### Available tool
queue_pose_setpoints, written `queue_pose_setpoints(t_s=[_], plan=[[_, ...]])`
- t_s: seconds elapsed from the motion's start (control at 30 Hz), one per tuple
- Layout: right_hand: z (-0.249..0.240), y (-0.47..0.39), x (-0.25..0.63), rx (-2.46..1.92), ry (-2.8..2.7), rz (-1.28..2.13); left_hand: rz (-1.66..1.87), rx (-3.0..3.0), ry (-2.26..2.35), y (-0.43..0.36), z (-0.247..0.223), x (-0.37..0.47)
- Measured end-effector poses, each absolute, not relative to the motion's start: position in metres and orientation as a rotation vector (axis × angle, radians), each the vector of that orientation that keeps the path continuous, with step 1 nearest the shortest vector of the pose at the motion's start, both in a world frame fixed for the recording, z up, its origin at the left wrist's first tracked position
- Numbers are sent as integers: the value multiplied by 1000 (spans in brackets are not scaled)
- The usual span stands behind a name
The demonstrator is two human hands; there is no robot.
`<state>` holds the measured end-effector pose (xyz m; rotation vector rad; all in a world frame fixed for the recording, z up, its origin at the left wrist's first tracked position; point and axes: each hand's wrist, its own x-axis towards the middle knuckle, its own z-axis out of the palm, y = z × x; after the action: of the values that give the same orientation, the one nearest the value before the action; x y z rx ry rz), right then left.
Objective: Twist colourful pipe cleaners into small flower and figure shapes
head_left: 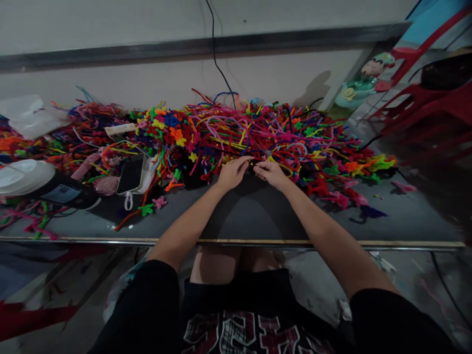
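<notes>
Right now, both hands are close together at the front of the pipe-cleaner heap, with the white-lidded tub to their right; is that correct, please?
Not quite: in the head view, the white-lidded tub is on their left. The left hand and right hand are close together at the pipe-cleaner heap's front.

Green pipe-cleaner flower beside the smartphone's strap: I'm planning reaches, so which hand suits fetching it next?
Probably the left hand: the green pipe-cleaner flower lies on its side; the right hand is farther.
</notes>
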<state>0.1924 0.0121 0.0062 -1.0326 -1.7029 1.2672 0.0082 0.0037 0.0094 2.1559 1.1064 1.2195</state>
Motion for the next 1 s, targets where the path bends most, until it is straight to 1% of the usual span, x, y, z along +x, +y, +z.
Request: queue_pose_setpoints(t_s=[0.07, 0.13, 0.27, 0.43, 0.53, 0.63, 0.7, 0.8, 0.9, 0.93, 1.0], plan=[[8, 12, 194, -1040, -1736, 1296, 1098, 2527, 1062, 7, 12, 0], [10, 12, 195, -1030, -1799, 1297, 1018, 2711, 977, 9, 15, -7], [14, 12, 197, -1003, -1907, 1290, 961, 2775, 907, 8, 22, -16], [17, 11, 198, -1028, -2021, 1185, 734, 2982, 902, 3, 32, -18], [15, 9, 198, -1067, -2097, 962, 587, 3091, 909, 2, 32, -14], [11, 6, 200, -1074, -2181, 565, 507, 3127, 946, -1, 27, -6], [10, 3, 200, -1083, -2204, 311, 638, 2993, 1050, -3, 22, 1], [13, -4, 197, -1068, -2178, 50, 909, 2456, 1242, -2, 16, 8], [17, -11, 191, -1025, -2168, -124, 866, 1866, 1200, 3, 13, 9], [18, -12, 189, -1013, -2166, -150, 826, 1762, 1161, 4, 13, 7], [18, -13, 187, -1014, -2144, -145, 833, 1755, 1131, 6, 13, 3]])
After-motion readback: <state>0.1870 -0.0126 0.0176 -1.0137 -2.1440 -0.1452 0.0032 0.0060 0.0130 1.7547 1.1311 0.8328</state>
